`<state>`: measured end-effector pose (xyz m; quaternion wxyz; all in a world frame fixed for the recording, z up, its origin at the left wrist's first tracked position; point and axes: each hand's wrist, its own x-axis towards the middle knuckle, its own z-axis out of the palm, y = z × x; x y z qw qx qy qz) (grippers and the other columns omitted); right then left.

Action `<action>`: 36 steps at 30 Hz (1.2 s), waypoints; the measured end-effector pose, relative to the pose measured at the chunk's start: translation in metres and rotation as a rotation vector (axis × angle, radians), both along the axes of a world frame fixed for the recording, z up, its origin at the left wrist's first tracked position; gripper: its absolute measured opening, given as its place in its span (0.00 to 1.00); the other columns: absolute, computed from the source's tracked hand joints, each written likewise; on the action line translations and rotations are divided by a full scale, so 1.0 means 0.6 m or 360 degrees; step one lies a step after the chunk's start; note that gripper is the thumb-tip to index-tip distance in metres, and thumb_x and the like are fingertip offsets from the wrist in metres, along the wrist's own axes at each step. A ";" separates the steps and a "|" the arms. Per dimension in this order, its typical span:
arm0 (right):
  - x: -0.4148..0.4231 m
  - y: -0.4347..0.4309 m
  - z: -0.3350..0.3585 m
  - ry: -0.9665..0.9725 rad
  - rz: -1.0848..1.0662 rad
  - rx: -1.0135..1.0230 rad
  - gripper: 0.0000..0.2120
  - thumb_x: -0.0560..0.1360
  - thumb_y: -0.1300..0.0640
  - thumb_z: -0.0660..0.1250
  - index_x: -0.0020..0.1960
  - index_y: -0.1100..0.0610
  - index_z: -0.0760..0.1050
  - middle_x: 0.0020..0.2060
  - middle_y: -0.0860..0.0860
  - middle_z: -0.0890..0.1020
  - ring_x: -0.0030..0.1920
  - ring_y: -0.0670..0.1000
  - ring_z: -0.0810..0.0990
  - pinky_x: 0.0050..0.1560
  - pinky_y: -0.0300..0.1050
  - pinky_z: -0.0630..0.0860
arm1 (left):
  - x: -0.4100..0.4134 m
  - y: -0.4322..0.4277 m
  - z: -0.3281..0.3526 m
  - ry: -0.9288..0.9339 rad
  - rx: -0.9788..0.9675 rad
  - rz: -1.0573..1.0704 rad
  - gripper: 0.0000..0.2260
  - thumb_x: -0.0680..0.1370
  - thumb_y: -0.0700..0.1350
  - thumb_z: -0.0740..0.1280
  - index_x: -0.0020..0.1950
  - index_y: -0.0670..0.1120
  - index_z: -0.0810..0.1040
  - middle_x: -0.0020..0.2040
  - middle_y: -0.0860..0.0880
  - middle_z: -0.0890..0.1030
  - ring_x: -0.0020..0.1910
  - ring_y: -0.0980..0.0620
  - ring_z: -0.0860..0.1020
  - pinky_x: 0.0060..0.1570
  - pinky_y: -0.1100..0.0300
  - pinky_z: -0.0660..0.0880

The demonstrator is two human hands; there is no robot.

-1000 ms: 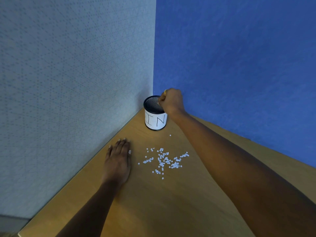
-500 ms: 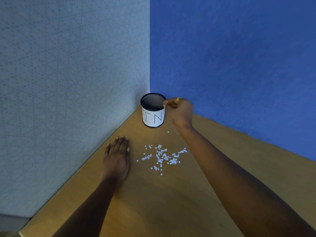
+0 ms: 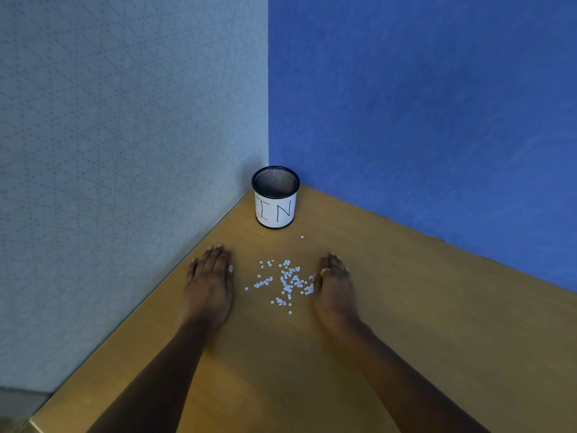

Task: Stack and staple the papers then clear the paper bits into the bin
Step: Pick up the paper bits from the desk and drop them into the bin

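left hand [image 3: 208,285]: flat, fingers spread, palm down on wooden desk [image 3: 406,307], holding nothing. paper bits [image 3: 285,281]: white scatter between the hands. bin [image 3: 276,197]: black mesh, label reads "in", first letter cut off; grey/blue corner. right hand [image 3: 334,284]: on edge, touching bits, grip unclear.

Bare forearms, no sleeves, gold ring [image 3: 325,270] on right hand [image 3: 335,289]
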<state>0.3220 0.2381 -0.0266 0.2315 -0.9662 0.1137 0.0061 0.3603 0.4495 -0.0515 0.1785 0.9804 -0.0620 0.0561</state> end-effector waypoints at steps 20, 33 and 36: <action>-0.013 0.083 0.000 0.0221 0.0594 -0.0097 0.24 0.82 0.59 0.46 0.75 0.63 0.45 0.76 0.58 0.45 0.77 0.54 0.42 0.74 0.45 0.38 | 0.001 0.003 -0.005 -0.0006 0.0015 0.0002 0.30 0.76 0.55 0.41 0.71 0.43 0.65 0.72 0.45 0.67 0.73 0.47 0.60 0.72 0.50 0.52; -0.003 0.058 0.030 0.0214 0.0794 -0.0303 0.21 0.75 0.69 0.56 0.68 0.65 0.66 0.69 0.57 0.66 0.70 0.55 0.62 0.68 0.48 0.66 | 0.000 0.002 -0.003 -0.0024 0.0014 -0.0006 0.32 0.75 0.57 0.38 0.71 0.43 0.65 0.72 0.44 0.67 0.73 0.47 0.61 0.72 0.50 0.53; 0.006 0.053 0.036 0.0199 0.0827 -0.0335 0.19 0.72 0.69 0.61 0.62 0.65 0.71 0.64 0.57 0.71 0.66 0.55 0.66 0.63 0.47 0.70 | -0.001 0.002 -0.003 -0.0015 0.0003 -0.0005 0.32 0.75 0.57 0.38 0.71 0.43 0.65 0.72 0.44 0.66 0.73 0.47 0.61 0.72 0.50 0.52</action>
